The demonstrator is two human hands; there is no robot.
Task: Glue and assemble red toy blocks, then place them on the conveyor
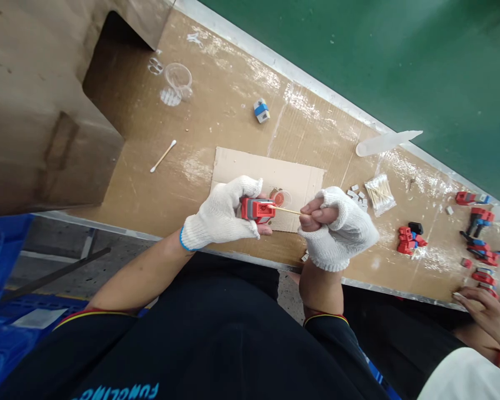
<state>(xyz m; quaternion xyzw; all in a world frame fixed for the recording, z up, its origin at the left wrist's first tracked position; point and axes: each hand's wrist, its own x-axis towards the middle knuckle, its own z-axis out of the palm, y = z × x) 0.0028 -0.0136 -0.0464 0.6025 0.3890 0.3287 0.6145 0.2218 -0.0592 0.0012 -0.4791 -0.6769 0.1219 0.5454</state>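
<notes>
My left hand point(229, 214), in a white glove with bare fingertips, is closed around a small red and grey plastic toy part point(252, 210). Its hollow end faces right. My right hand point(331, 222), gloved the same way, pinches a cotton swab point(287, 210) by its stick. The swab's far tip reaches into the opening of the red part. Just behind them, a small clear cup with red contents point(280, 198) rests on a cardboard sheet point(250, 164).
A blue-white block point(261, 110), a loose swab point(163, 156), a swab bag point(379, 194) and a white bottle point(387, 143) lie on the table. Red toy parts point(410, 239) sit to the right, near another person's hand point(481, 311). A large box point(37, 111) stands left.
</notes>
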